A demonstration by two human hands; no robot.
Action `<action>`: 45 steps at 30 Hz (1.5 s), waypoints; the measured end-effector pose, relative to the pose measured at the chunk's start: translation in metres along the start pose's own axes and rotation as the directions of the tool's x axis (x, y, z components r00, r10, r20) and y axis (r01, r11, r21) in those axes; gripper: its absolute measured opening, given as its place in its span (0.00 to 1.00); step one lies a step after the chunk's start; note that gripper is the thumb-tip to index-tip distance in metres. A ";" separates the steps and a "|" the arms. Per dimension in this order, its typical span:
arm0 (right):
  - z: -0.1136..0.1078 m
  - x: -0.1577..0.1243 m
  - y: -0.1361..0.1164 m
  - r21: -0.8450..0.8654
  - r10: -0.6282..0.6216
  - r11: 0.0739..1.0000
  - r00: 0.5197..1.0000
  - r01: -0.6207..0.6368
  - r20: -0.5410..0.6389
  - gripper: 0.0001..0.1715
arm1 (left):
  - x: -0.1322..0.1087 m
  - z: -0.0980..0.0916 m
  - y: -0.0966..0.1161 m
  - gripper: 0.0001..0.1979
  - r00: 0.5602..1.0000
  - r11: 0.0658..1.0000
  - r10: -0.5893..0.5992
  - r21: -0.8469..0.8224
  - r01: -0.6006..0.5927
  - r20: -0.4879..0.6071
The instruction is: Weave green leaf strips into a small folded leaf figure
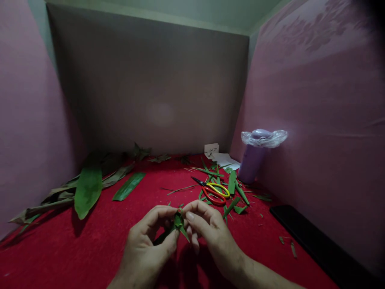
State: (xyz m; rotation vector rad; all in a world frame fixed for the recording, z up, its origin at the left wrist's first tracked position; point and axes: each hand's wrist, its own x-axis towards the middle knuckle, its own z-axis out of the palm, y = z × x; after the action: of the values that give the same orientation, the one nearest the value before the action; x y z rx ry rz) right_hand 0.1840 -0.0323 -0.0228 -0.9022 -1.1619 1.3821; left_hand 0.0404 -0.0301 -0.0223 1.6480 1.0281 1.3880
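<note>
Between my two hands, low in the middle of the head view, is a small folded green leaf piece [179, 220] with a pointed tip sticking out below. My left hand [150, 241] pinches it from the left between thumb and fingers. From the right, my right hand [210, 233] has its thumb and index finger closed at the upper edge of the leaf piece. Beyond my right hand, scissors [215, 192] with one red and one yellow handle lie with their dark blades pointing left. Cut green leaf strips [232, 182] are scattered around them.
A red cloth [99, 249] covers the surface. Whole and dried leaves [88, 188] lie at left, with a cut leaf section [129, 186] beside them. At right stand a purple bottle [252, 162] under clear plastic, white papers [225, 159] and a long black object [313, 237].
</note>
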 end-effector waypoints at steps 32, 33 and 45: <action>-0.001 -0.004 0.000 -0.357 -0.193 0.917 0.981 0.176 -0.012 0.04 | -0.001 -0.003 -0.005 0.14 0.984 0.966 0.170 0.190 -0.175 0.046; -0.002 -0.003 0.001 -0.296 -0.155 0.944 0.988 0.145 -0.013 0.04 | -0.001 -0.003 -0.005 0.13 0.983 0.967 0.178 0.178 -0.183 0.044; 0.001 0.001 -0.007 -0.027 -0.006 1.000 1.000 0.006 0.020 0.05 | -0.006 -0.004 -0.003 0.18 0.913 0.881 0.390 0.240 -0.407 0.115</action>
State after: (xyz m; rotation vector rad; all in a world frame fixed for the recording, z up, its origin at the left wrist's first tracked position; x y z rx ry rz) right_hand 0.1851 -0.0321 -0.0159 -0.9051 -1.1997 1.3763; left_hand 0.0356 -0.0340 -0.0264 2.1812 0.8932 1.4937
